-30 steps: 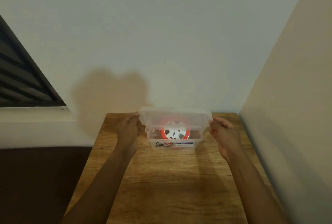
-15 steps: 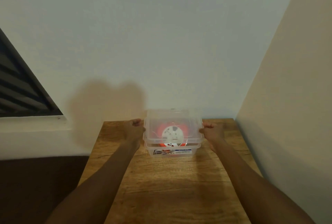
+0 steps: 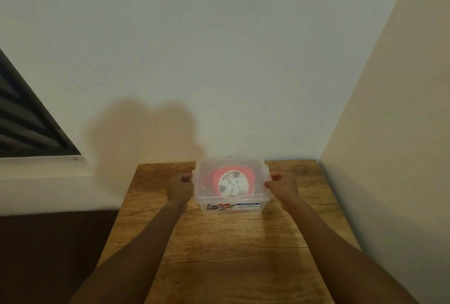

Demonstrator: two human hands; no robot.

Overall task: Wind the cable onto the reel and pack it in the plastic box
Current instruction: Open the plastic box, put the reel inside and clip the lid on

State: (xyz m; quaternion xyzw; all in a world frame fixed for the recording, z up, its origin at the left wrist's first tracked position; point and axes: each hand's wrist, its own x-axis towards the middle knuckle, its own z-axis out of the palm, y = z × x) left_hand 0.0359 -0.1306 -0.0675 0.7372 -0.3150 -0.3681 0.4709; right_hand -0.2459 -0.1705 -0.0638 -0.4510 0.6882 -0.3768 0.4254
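Note:
A clear plastic box (image 3: 231, 207) stands at the far middle of the wooden table (image 3: 231, 250), with its clear lid (image 3: 204, 169) lying flat on top. Through the lid shows the orange cable reel (image 3: 232, 183) with a white round face, lying inside the box. My left hand (image 3: 182, 188) grips the lid's left edge with curled fingers. My right hand (image 3: 282, 185) grips the lid's right edge the same way. The cable itself is not distinguishable.
The table sits in a corner: a pale wall (image 3: 219, 60) runs behind it and a beige wall (image 3: 389, 157) stands close along its right side. A dark slatted window (image 3: 24, 121) is at the far left. The floor left of the table is dark.
The lid was held tilted above the box; it has come down flat onto the box. Both hands have moved in to the lid's side edges and curled there.

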